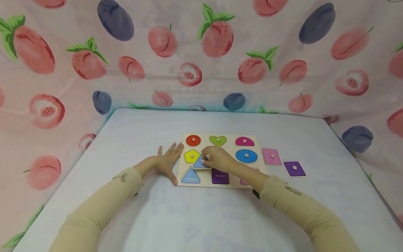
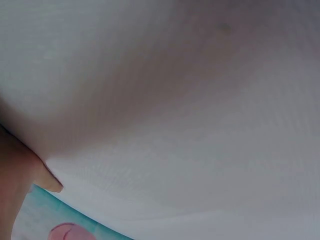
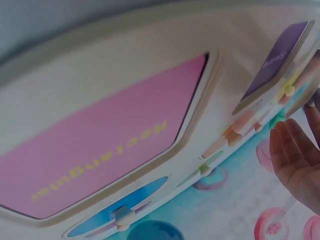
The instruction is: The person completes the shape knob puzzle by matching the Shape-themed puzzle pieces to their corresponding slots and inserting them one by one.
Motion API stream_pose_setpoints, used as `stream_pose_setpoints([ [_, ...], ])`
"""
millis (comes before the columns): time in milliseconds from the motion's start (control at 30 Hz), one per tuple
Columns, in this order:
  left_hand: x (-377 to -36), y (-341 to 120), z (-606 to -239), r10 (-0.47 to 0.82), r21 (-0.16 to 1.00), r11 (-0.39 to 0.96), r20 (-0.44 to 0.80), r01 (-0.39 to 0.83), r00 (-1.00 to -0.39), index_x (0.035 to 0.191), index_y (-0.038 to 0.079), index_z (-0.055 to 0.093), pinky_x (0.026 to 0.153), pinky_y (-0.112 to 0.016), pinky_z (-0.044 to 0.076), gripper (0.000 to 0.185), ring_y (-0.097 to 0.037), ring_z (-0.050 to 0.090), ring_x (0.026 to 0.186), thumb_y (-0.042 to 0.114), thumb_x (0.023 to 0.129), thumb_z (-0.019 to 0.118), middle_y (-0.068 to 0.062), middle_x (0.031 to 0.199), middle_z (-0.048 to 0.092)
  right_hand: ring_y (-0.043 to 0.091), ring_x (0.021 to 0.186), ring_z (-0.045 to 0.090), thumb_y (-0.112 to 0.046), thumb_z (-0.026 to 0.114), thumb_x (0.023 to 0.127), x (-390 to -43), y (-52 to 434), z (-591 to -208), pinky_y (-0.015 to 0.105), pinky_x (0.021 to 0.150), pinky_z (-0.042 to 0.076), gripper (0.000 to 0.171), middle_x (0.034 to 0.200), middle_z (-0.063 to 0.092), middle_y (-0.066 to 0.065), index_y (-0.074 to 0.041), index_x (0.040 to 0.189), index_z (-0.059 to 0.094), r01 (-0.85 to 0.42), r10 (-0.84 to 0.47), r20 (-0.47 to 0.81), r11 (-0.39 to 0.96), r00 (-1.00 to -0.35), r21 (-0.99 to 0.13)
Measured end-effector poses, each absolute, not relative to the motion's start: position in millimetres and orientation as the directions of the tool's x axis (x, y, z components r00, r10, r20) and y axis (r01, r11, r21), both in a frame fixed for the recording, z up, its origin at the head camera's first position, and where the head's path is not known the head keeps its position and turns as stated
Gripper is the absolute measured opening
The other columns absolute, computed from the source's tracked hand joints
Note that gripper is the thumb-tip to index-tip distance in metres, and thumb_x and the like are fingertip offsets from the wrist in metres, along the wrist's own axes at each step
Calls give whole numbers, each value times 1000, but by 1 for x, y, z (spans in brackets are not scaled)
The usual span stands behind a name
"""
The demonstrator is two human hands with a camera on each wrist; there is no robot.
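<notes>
Pale cloth (image 1: pixel 189 87) printed with peaches and dark plums hangs behind and to both sides of a white-covered table (image 1: pixel 204 217). Two beige sleeves (image 1: pixel 114 189) reach over it toward a light wooden puzzle board (image 1: pixel 205 181).

The person's left hand (image 1: pixel 167 161) has its fingers and thumb spread along the board's left edge, the thumb by the near corner. The right hand (image 1: pixel 218 159) is over the middle of the board, thumb and fingertips pinching a blue triangle piece (image 1: pixel 198 163), seemingly by its knob. That piece is between the yellow pentagon (image 1: pixel 189 159) and the square recess (image 1: pixel 220 176), just beyond the triangle recess (image 1: pixel 190 175); whether it touches the board cannot be told.

Off the board's right side lie a pink rectangle piece (image 1: pixel 269 159), just beside the edge, and a purple square piece (image 1: pixel 290 169), farther out.

Such flat pieces look light, stiff and sturdy, probably of thin wood; the smooth painted face could slip under a fingertip. The small round knob (image 1: pixel 294 168) at the middle, as on the purple one, seems the surest hold; a grip off-centre might let a corner dip.
</notes>
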State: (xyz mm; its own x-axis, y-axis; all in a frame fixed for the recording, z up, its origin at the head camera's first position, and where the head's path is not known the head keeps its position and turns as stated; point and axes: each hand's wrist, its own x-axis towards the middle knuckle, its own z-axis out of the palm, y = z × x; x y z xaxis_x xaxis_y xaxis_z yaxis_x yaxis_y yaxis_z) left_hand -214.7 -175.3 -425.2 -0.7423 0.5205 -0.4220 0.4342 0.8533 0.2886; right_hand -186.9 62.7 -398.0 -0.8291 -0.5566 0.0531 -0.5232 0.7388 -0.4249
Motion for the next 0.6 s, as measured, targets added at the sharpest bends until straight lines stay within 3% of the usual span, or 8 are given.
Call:
stream_pose_setpoints([
  [133, -216, -177, -427, 519, 277, 854, -423, 439, -743, 150, 8, -12, 104, -70, -16, 139, -32, -22, 144, 54, 59, 83, -11, 158, -19, 9, 77, 52, -18, 73, 83, -187, 56, -404, 20, 76, 50, 9, 82, 65, -4, -15, 81, 65, -518, -545, 39, 769, -837, -374],
  [333, -216, -177, -425, 519, 277, 855, -430, 439, -739, 150, 8, -13, 105, -69, -16, 139, -31, -22, 144, 54, 60, 82, -10, 158, -20, 9, 62, 45, -15, 73, 82, -183, 51, -409, 17, 57, 39, 9, 69, 56, -4, -11, 81, 65, -574, -592, 66, 738, -803, -356],
  [600, -216, -177, -425, 522, 286, 852, -423, 438, -741, 150, 7, -14, 104, -69, -16, 139, -32, -23, 144, 52, 60, 83, -10, 157, -20, 9, 62, 45, -14, 72, 83, -175, 48, -407, 18, 61, 41, 9, 67, 53, -5, -8, 82, 65, -581, -602, 86, 707, -794, -403],
])
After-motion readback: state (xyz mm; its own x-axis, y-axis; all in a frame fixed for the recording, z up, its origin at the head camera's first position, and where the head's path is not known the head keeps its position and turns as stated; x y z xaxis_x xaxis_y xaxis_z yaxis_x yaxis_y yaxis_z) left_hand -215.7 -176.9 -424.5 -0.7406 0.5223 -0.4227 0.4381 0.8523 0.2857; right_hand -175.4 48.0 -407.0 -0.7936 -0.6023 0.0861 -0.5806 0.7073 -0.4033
